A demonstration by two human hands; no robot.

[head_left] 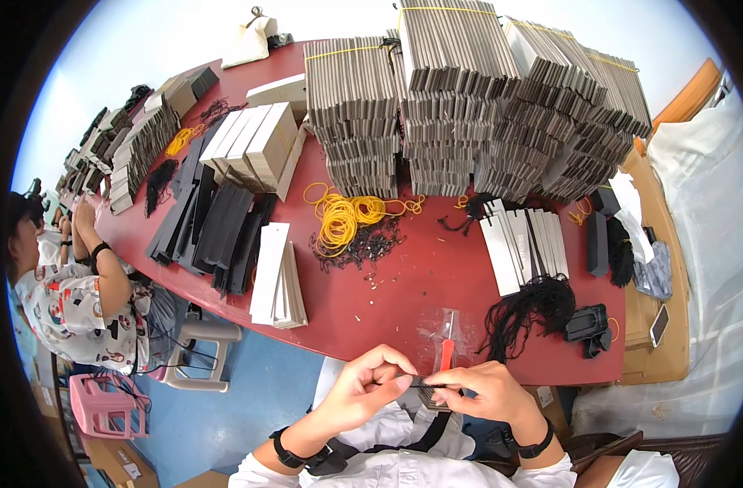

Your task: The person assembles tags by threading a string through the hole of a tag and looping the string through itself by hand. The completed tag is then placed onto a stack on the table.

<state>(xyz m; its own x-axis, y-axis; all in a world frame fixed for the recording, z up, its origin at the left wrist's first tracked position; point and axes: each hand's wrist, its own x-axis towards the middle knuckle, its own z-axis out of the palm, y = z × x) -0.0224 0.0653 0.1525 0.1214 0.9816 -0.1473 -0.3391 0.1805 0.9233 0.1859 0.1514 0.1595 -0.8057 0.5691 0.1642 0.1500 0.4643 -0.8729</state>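
Note:
In front of my body, at the table's near edge, my left hand [370, 389] and my right hand [489, 394] meet with fingers pinched. Between their fingertips is a small dark grey flat piece [428, 394], mostly covered by the fingers, so its kind is unclear. Just beyond the hands, a tool with a red handle [447, 355] and a slim metal end lies on a clear plastic bag [428, 333]. To the right sits a bundle of black cords [534, 313], by a fanned stack of white tags [524, 248].
Tall stacks of grey-edged boards [448, 49] fill the back of the red table [371, 325]. Yellow elastic bands [343, 221], white cards [275, 276] and black strips [222, 232] lie left of middle. A phone [659, 325] rests at right. Another person [78, 301] sits far left.

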